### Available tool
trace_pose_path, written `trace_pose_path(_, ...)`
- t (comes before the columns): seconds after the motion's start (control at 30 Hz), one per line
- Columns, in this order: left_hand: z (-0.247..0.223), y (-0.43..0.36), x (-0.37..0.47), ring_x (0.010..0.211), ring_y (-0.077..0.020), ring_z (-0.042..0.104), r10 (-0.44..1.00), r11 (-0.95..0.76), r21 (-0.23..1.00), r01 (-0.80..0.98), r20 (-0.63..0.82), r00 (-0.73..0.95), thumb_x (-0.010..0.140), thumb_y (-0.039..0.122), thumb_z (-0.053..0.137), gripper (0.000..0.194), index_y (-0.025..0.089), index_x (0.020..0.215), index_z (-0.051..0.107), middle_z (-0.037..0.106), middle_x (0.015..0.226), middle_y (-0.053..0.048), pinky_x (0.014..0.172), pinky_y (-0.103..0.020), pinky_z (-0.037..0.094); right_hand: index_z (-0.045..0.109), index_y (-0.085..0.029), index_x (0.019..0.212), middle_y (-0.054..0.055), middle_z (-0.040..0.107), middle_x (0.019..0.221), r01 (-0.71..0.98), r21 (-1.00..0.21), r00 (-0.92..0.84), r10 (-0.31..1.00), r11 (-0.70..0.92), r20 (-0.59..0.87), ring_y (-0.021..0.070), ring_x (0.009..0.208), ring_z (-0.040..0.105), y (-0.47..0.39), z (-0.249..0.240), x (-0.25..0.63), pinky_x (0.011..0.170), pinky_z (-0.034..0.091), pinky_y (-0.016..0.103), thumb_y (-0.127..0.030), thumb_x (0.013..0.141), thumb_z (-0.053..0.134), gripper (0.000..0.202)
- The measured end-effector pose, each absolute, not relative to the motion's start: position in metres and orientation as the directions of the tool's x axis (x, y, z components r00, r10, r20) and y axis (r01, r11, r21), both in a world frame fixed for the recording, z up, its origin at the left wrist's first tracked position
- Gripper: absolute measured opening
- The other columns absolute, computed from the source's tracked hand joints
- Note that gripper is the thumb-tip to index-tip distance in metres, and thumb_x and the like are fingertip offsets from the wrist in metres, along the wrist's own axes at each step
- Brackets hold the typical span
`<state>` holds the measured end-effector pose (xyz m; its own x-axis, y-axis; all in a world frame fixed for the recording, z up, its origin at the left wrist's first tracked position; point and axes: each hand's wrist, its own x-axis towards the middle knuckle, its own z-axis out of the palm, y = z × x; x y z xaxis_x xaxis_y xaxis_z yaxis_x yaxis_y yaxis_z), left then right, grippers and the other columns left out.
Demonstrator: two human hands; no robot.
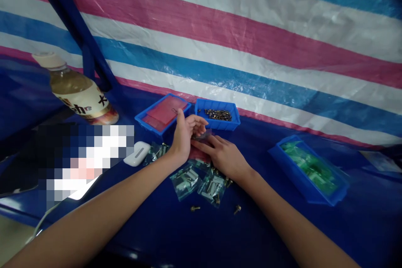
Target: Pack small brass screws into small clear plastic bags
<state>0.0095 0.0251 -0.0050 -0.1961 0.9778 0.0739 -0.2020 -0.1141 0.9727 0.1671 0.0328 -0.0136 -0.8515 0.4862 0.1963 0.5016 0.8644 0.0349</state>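
My right hand (229, 157) is palm down in the middle, its thumb and fingers closed on a small red plastic bag (201, 155). Part of that bag is hidden under the hand. Beside it, my left hand (186, 136) stands on edge, thumb raised and fingers apart, with nothing visible in it. Below the hands lie clear packets of metal pins (186, 181) and another clear packet (212, 186). Loose brass-coloured screws lie nearby, one screw (195, 208) in front of the packets and another screw (237, 209) to its right.
Behind my hands are a blue bin of red bags (141, 122) and a blue bin of small screws (228, 125). A blue bin of green packets (326, 202) is at right. A white case (137, 153), a drink bottle (80, 92) and a blurred-out item are left. Striped sheeting (238, 50) hangs behind.
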Motion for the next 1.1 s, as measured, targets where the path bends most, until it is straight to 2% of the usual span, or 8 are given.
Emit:
trace_pose_path(0.23,-0.003,0.024,0.012,0.077,-0.0191,0.066,0.998,-0.041,0.955,-0.295,0.024,-0.061,0.086,0.071,0.006,0.078,0.018,0.079,0.063,0.069,0.077,-0.009,0.077,-0.034,0.052,0.052,-0.024,0.124,0.008,0.064,0.113,0.542,-0.146,-0.793,0.561,0.827,0.237,0.0191,0.099,0.058,0.033,-0.012,0.167,0.086,0.046,0.031,-0.022,0.097,0.038,0.031)
trace_pose_path(0.33,-0.001,0.023,0.014,0.084,-0.0206,0.067,0.999,-0.035,0.941,-0.338,0.032,-0.013,0.087,0.07,0.008,0.076,0.018,0.081,0.064,0.071,0.082,-0.01,0.084,-0.037,0.052,0.054,-0.019,0.116,0.009,0.066,0.107,0.579,-0.237,-0.743,0.625,0.78,0.24,0.0192,0.094,0.061,0.033,-0.012,0.167,0.082,0.047,0.031,-0.027,0.099,0.034,0.027)
trace_pose_path(0.43,0.002,0.021,0.016,0.093,-0.0224,0.067,0.999,-0.036,0.947,-0.318,0.04,0.005,0.086,0.071,0.005,0.079,0.018,0.082,0.064,0.072,0.09,-0.011,0.091,-0.04,0.05,0.053,-0.019,0.117,0.008,0.068,0.101,0.584,-0.288,-0.723,0.648,0.759,0.24,0.0199,0.09,0.063,0.034,-0.014,0.167,0.078,0.048,0.031,-0.034,0.098,0.038,0.029)
trace_pose_path(0.57,0.005,0.021,0.017,0.108,-0.0241,0.062,0.997,-0.033,0.952,-0.305,0.051,0.051,0.084,0.074,0.002,0.085,0.018,0.091,0.066,0.07,0.106,-0.012,0.096,-0.042,0.048,0.053,-0.022,0.12,0.007,0.068,0.1,0.567,-0.296,-0.73,0.636,0.768,0.25,0.0196,0.089,0.063,0.036,-0.017,0.168,0.076,0.047,0.03,-0.036,0.097,0.041,0.029)
trace_pose_path(0.7,0.004,0.02,0.016,0.113,-0.0235,0.06,0.994,-0.037,0.937,-0.346,0.071,0.088,0.086,0.071,0.004,0.082,0.018,0.1,0.065,0.069,0.111,-0.011,0.099,-0.042,0.045,0.057,-0.02,0.11,0.007,0.069,0.095,0.59,-0.267,-0.72,0.646,0.762,0.254,0.0189,0.084,0.063,0.036,-0.019,0.168,0.072,0.046,0.029,-0.033,0.097,0.041,0.024)
trace_pose_path(0.9,-0.003,0.022,0.015,0.106,-0.021,0.062,0.99,-0.035,0.95,-0.312,0.076,0.119,0.091,0.064,0.008,0.073,0.018,0.101,0.065,0.07,0.104,-0.01,0.101,-0.039,0.043,0.058,-0.018,0.098,0.007,0.068,0.09,0.627,-0.214,-0.693,0.662,0.749,0.287,0.0188,0.082,0.062,0.035,-0.02,0.167,0.07,0.042,0.029,-0.029,0.097,0.04,0.022)
trace_pose_path(1.1,-0.01,0.024,0.018,0.098,-0.0197,0.064,0.996,-0.084,0.982,-0.169,0.087,0.006,0.094,0.058,0.019,0.062,0.017,0.093,0.065,0.069,0.099,-0.009,0.094,-0.036,0.048,0.058,-0.019,0.094,0.004,0.066,0.082,0.703,-0.213,-0.618,0.731,0.679,0.289,0.0171,0.074,0.06,0.035,-0.018,0.167,0.062,0.036,0.027,-0.026,0.092,0.045,0.014)
